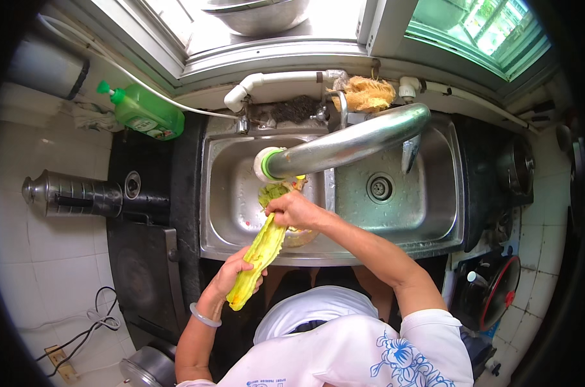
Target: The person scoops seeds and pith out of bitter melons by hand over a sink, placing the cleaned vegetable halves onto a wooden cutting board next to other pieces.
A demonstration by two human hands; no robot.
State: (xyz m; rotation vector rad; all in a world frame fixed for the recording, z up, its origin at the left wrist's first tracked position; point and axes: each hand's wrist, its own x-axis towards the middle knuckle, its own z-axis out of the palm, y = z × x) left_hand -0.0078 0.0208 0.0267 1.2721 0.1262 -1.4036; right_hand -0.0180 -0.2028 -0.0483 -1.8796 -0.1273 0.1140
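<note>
A long yellow-green halved bitter melon [259, 261] is held at a slant over the front rim of the sink, its hollow inside facing up. My left hand [238, 272] wraps around its lower part, thumb on the inner side. The fingers of my right hand [294, 211] close on its upper end; the fingertips are partly hidden. Just beyond that hand, green vegetable pieces [272, 192] lie in the left basin [229, 193] with small red and yellow scraps. A bowl-like rim [302, 239] shows partly beneath my right wrist.
A thick curved steel spout [350, 140] arches over both basins. The right basin [394, 213] has a drain strainer [381, 187]. Behind the sink are white pipes [282, 77] and a fibrous loofah [367, 94]. A green soap bottle [149, 111] lies left; a lidded pan [498, 292] is right.
</note>
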